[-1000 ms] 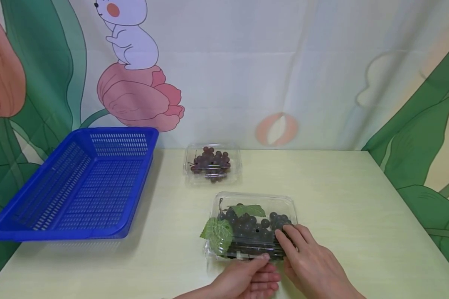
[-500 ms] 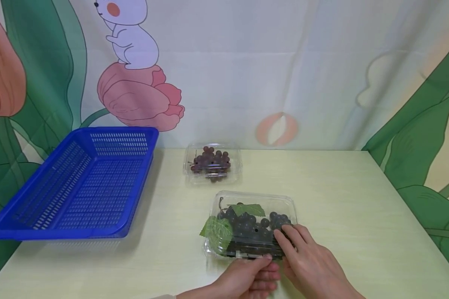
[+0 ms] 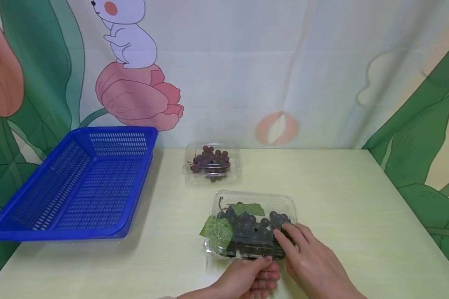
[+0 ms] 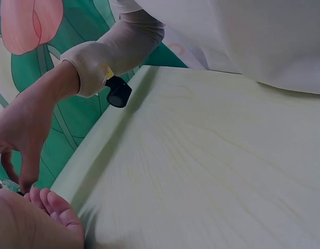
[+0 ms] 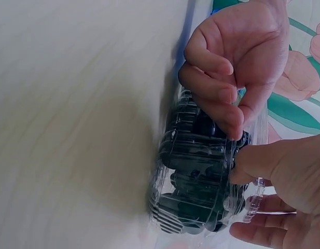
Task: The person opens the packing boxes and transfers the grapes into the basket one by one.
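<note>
The clear plastic box (image 3: 280, 202) sits on the near part of the tabletop (image 3: 351, 199), about midway between left and right, lid down over a heap of dark grapes (image 3: 247, 226). One green leaf (image 3: 248, 209) lies among them towards the far side, and a second leaf (image 3: 218, 234) pokes out past the box's left edge. My left grip (image 3: 247, 276) pinches the near rim with thumb and forefinger, the other fingers loosely bent below. My right grip (image 3: 316, 257) holds the near right corner, fingertips on the lid and thumb against the near wall. Beyond, a little left, a smaller box (image 3: 236, 166) of reddish grapes (image 3: 209, 160) stands by the tabletop's far edge, well apart from me. On the left is a blue basket (image 3: 97, 187) with slotted sides. A curtain (image 3: 228, 74) printed with big flowers and a white animal hangs behind it all. My right arm wears a pale sleeve (image 4: 134, 41)
</note>
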Motion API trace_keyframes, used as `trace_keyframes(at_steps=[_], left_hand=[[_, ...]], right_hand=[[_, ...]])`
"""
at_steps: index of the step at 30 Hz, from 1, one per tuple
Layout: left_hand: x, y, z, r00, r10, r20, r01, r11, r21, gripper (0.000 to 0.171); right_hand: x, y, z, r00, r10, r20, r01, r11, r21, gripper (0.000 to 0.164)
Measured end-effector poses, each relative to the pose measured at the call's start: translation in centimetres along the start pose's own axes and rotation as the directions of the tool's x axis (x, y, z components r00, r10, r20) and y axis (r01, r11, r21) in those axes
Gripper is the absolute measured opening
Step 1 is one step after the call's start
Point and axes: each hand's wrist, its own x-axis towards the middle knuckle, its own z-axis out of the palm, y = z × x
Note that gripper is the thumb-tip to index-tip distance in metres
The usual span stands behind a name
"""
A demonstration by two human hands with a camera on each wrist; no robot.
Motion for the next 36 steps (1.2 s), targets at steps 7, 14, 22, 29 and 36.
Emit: trace_keyframes(at_steps=[7,14,22,29,36], left_hand=[[0.2,-0.1,0.0,1.000,-0.004,-0.016,0.004,1.000,0.013,0.036],[0.2,0.0,-0.1,1.000,-0.021,-0.015,0.021,1.000,-0.003,0.035],[-0.1,0.1,-0.1,1.000,-0.011,-0.009,0.010,0.999,-0.042,0.034],[-0.3,0.2,-0.3,1.000,-0.015,0.010,0.016,0.994,-0.111,0.034],[-0.5,0.3,-0.2,0.999,-0.020,0.028,0.024,0.990,-0.142,0.033]], right_hand=[[-0.1,0.0,-0.2,0.973,0.196,0.125,-0.203,0.978,0.044,0.066],[-0.4,0.0,0.0,0.969,0.213,0.126,-0.227,0.968,0.104,0.068],[-0.4,1.0,-0.3,0.990,0.144,-0.001,-0.143,0.985,0.099,0.063],[-0.1,2.5,-1.3,0.993,0.084,-0.080,-0.070,0.984,0.166,0.059],[0.2,3.2,-2.4,0.992,0.130,0.000,-0.123,0.941,0.316,0.060]])
